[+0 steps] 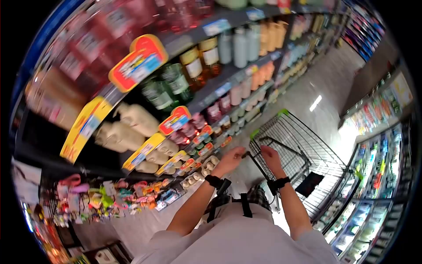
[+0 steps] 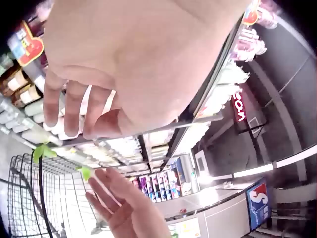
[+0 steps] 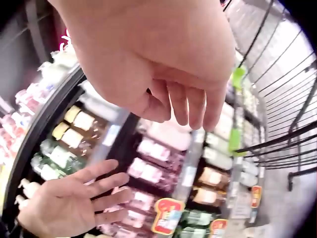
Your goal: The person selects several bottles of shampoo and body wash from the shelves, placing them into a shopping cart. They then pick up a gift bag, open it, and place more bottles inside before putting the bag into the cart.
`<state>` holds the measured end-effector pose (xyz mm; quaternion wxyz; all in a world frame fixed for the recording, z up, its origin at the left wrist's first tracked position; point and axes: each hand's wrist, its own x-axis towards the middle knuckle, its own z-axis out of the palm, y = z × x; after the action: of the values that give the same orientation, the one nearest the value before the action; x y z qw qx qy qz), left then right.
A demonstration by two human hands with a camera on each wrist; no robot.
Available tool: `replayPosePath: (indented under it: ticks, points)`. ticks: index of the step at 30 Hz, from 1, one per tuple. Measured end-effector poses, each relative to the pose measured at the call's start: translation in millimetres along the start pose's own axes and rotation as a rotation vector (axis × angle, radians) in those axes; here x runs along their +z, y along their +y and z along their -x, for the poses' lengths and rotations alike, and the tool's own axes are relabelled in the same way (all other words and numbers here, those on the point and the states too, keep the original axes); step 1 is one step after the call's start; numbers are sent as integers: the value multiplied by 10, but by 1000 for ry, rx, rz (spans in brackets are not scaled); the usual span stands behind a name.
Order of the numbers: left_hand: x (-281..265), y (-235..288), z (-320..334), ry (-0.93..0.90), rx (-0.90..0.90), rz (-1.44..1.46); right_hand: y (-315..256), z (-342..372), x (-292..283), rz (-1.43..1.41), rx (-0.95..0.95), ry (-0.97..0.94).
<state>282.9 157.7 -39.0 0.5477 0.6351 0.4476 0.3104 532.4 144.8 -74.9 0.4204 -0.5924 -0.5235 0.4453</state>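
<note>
In the head view, my left hand (image 1: pixel 232 161) is held out in front of the body, its fingertips by the end of the shopping cart's dark handle (image 1: pixel 259 168). Just across that bar, my right hand (image 1: pixel 271 159) overlaps the wire shopping cart (image 1: pixel 303 154). Seen up close in the left wrist view, the left hand (image 2: pixel 124 69) has loosely bent fingers and an empty palm. The right wrist view has the right hand (image 3: pixel 163 64) with fingers hanging relaxed and nothing in them. A dark wristband sits on each wrist.
Shelves of pump bottles (image 1: pixel 239 46) line the left, with red and yellow price tags (image 1: pixel 138 61) jutting out. Hanging colourful goods (image 1: pixel 105 198) are at lower left. Lit shelves (image 1: pixel 373 176) stand on the right, beyond the cart. The grey aisle floor (image 1: pixel 307 88) runs ahead.
</note>
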Motion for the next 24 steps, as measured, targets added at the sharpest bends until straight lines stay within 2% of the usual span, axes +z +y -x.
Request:
replayPosePath:
  ticks: [2, 3, 5, 7, 9, 11, 12, 13, 15, 17, 19, 21, 24]
  points:
    - [-366, 188, 189, 138, 63, 23, -668, -153, 487, 2, -157, -150]
    - [-532, 318, 290, 234, 120, 35, -972, -181, 731, 12, -174, -178]
    - [-874, 570, 477, 354, 172, 22, -1537, -259, 1191, -152, -277, -321]
    - [-1205, 892, 729, 518, 166, 14, -1972, -317, 1567, -156, -355, -415]
    - [-1492, 968, 924, 644, 276, 59, -2343, -300, 1882, -160, -432, -511]
    - [-1740, 1119, 1188, 765, 216, 102, -2684, -269, 2145, -235, -412, -603]
    - [-1833, 1221, 1296, 848, 255, 97, -2826, -263, 2266, -229, -469, -607]
    - [-1937, 1344, 1401, 916, 271, 35, -3013, -240, 2347, -225, -487, -633]
    - [-2160, 1569, 1573, 1065, 342, -170, -3428, -218, 2472, -207, -657, -638]
    - [-2385, 1888, 1726, 1144, 409, -208, -3857, -210, 2592, -299, -715, -672]
    - [-2593, 2235, 1852, 1374, 589, -463, -4278, -235, 2731, -367, -867, -645]
    - [-2829, 2482, 1920, 1518, 678, -634, -4626, -272, 2876, -402, -941, -631]
    - [-3090, 2873, 1974, 1620, 659, -761, -5025, -306, 3085, -533, -982, -676]
